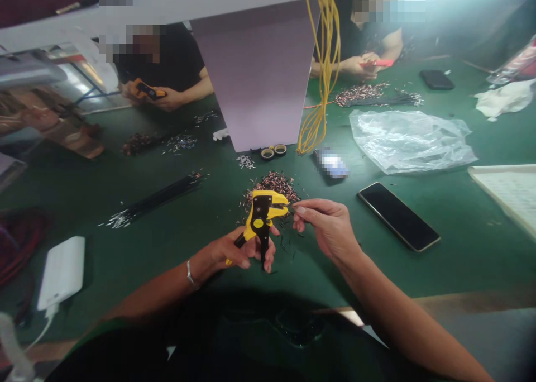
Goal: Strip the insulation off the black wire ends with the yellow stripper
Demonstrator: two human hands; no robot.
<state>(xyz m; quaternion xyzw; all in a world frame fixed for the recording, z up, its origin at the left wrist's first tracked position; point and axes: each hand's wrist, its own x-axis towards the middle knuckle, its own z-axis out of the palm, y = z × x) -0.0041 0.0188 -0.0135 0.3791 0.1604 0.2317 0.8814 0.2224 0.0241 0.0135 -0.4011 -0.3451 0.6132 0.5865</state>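
Note:
My left hand (247, 248) is wrapped round the handles of a yellow and black wire stripper (258, 217), its jaws pointing right. Close to those jaws, my right hand (324, 220) pinches a thin dark wire (292, 205) between thumb and forefinger. Whether the wire's tip is inside the jaws I cannot tell. Behind the tool lies a heap of short copper-coloured and black wire bits (276, 185). A bundle of black wires (161, 200) with pale stripped ends rests to the left on the green table (201, 281).
A black phone (398, 216) lies right of my right hand, near a clear plastic bag (412, 142). Tape rolls (273, 152) sit before an upright panel (255, 80). Yellow cables (320, 63) hang beside it. A white power bank (62, 272) is at left. Two people work across the table.

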